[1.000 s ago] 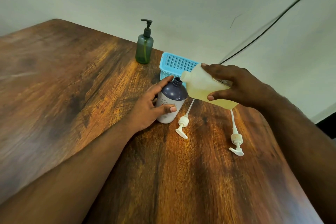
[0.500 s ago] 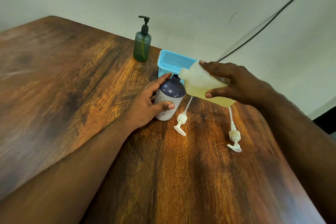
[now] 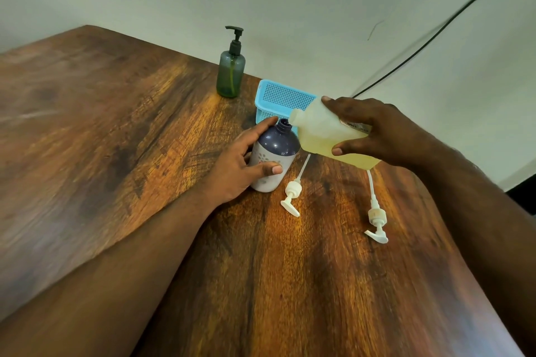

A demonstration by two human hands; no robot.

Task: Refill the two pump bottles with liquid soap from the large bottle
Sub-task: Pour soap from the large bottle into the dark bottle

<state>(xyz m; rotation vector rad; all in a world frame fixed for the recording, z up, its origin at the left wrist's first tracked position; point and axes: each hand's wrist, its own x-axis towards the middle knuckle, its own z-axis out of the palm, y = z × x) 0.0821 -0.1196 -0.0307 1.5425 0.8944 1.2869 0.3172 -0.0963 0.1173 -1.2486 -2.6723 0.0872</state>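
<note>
Surface: dark-stained wooden desk (image 3: 116,153), far edge against a pale wall.
Receiving bottle: dark purple plastic pump bottle with white lower label (image 3: 275,158), upright on the desk toward the far right corner, neck open, pump removed.
Left hand (image 3: 240,165): wrapped around the purple bottle, thumb pressed on the near side, index finger raised along the shoulder close to the neck; judged a steadying hold against tipping while the neck is targeted.
Supply bottle: large translucent plastic bottle of pale yellow liquid soap (image 3: 327,136), held off the desk, tipped toward horizontal, open mouth just beside and slightly above the purple bottle's neck.
Right hand (image 3: 374,130): clamped around the large bottle's rear half, fingers across the top, thumb underneath; rear hold judged to leave the mouth in view for aiming.
Flow: no stream discernible; liquid lies along the lower side, short of the mouth.
Pump heads: white pump with dip tube (image 3: 293,195) flat on the desk just beside the purple bottle; second white pump with dip tube (image 3: 375,217) well apart, nearer the right edge; laid aside to free the necks.
Second receiving bottle: cannot tell where it stands.
Other items: green translucent pump bottle with black pump (image 3: 231,69), pump fitted, at the far edge; light blue perforated plastic basket (image 3: 278,98) behind the purple bottle.
Step in hand: alignment and onset of pouring, judged.
Risk: spill beside the narrow neck.
</note>
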